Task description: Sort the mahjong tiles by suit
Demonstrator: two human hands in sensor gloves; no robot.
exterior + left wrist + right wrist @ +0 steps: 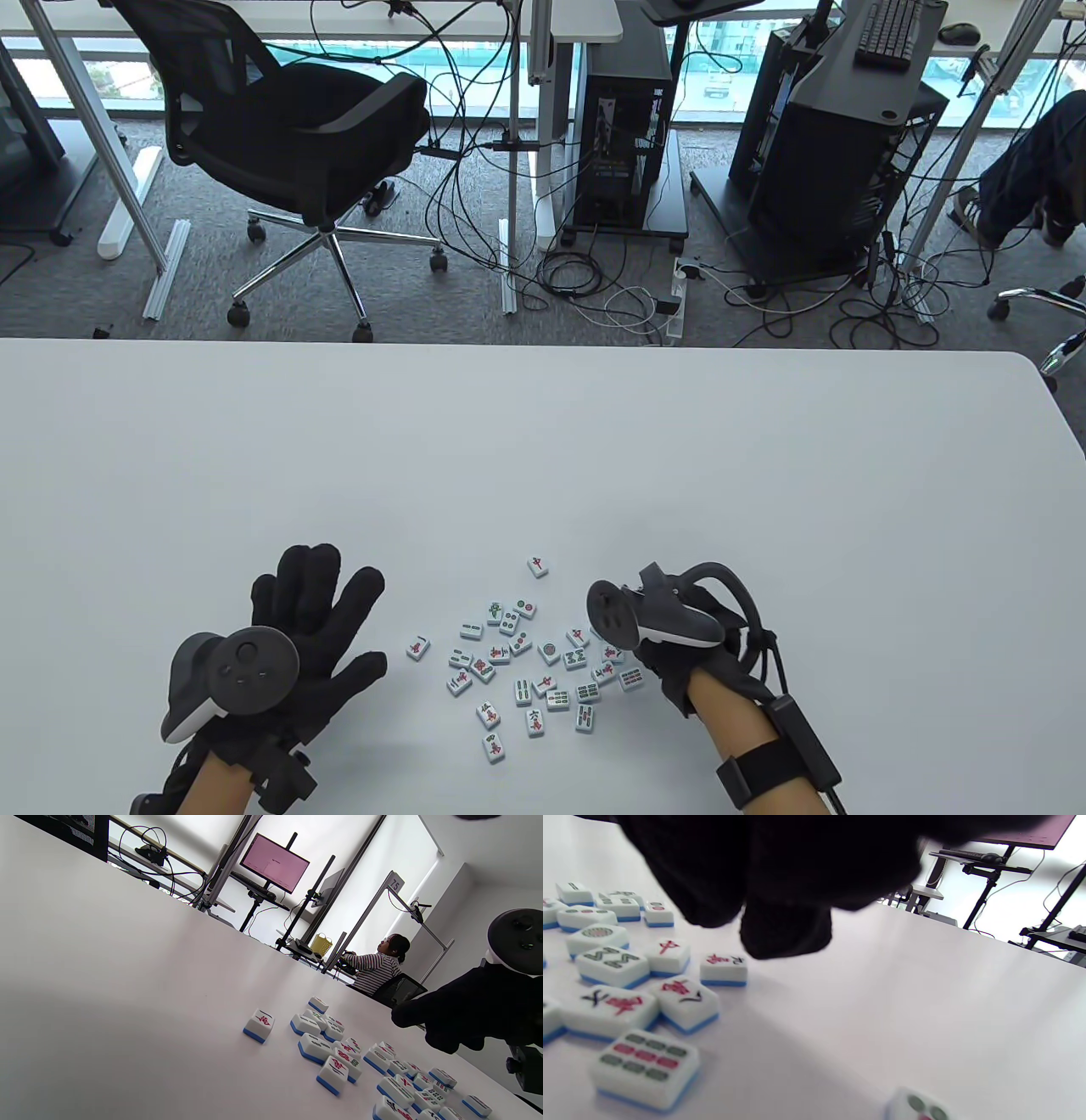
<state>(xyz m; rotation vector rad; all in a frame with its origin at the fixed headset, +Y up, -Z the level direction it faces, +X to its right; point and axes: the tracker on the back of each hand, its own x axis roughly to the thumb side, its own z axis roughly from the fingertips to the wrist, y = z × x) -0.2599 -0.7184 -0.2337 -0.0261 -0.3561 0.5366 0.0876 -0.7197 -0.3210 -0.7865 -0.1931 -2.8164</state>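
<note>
Tiles (526, 662) lay face up in a loose scatter on the near part of the white table (543, 441), between the two gloved hands, none yet grouped by suit. One tile (538, 566) sat apart on the far side of the cluster, another (418, 647) apart toward the left. The left hand (310, 632) rested flat just left of the scatter, fingers spread and straight, gripping nothing. The right hand (657, 628) hovered over the right edge of the scatter; its tracker hid the fingers from above, and the right wrist view showed only dark, blurred fingertips (785, 929) hanging just above a character tile (723, 968), so I could not tell whether they were curled or relaxed, though nothing appeared to be pinched.

Risk, as I judged it, lay in the crowding: several tiles touched or nearly touched, so a reach for one in the middle could nudge its neighbours, turn them askew or slide them on the smooth top. Characters, bamboos and dots were mixed closely, and a small marking could be misread from an angle, sending a tile to the wrong group.

Beyond the tiles the table ran bare to its far edge. Past that were grey carpet, a black office chair (297, 144), computer towers (624, 127) on carts and tangled cables (594, 289). The left wrist view showed a pink-lit monitor (275, 863) on a stand and a seated person (377, 965) in a striped top.
</note>
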